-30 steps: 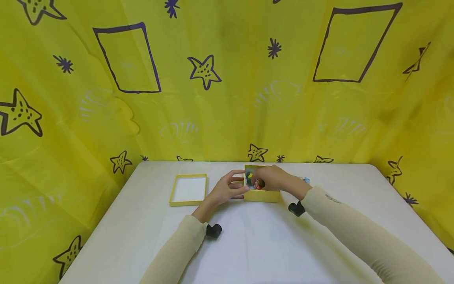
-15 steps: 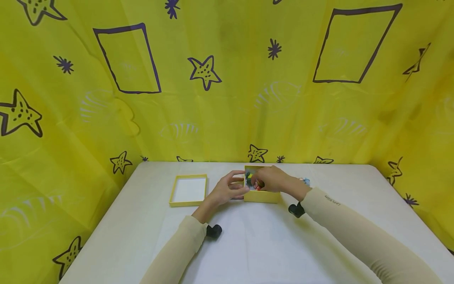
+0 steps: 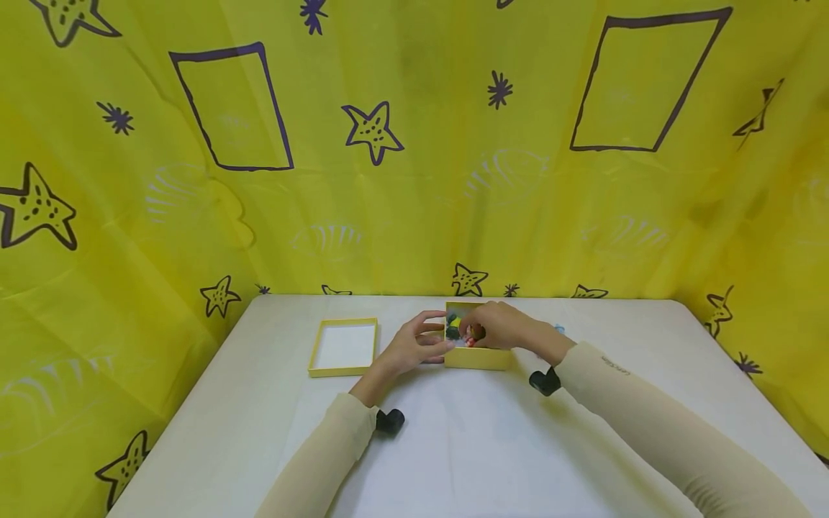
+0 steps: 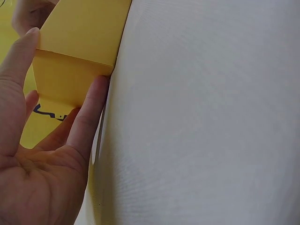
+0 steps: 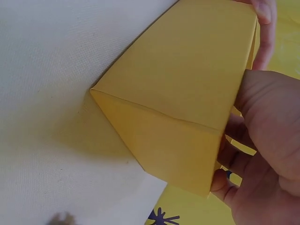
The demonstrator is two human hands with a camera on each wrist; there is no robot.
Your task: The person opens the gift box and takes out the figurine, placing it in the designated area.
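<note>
Near the back of the table stands an uncovered yellow box [image 3: 477, 359] with small coloured things in it. A dark piece [image 3: 452, 327] and a red piece [image 3: 470, 339] show inside. My left hand [image 3: 417, 344] is at the box's left side; in the left wrist view its fairly straight fingers [image 4: 89, 117] touch the wall, with the thumb by the upper corner. Over the right part of the box, my right hand [image 3: 497, 325] reaches inside. Its fingertips are hidden behind the wall in the right wrist view, so what they touch is unclear.
A shallow yellow-rimmed lid [image 3: 311, 363] with a white inside lies left of the box. Beyond my right forearm, a small light-blue thing [image 3: 560, 329] lies partly hidden on the white table [image 3: 440, 446]. Behind hangs a yellow curtain [image 3: 414, 216].
My right wrist has shifted slightly to the right, with the hand still in the box. The light-blue thing is more covered by the forearm. My left hand stays at the box's side.
</note>
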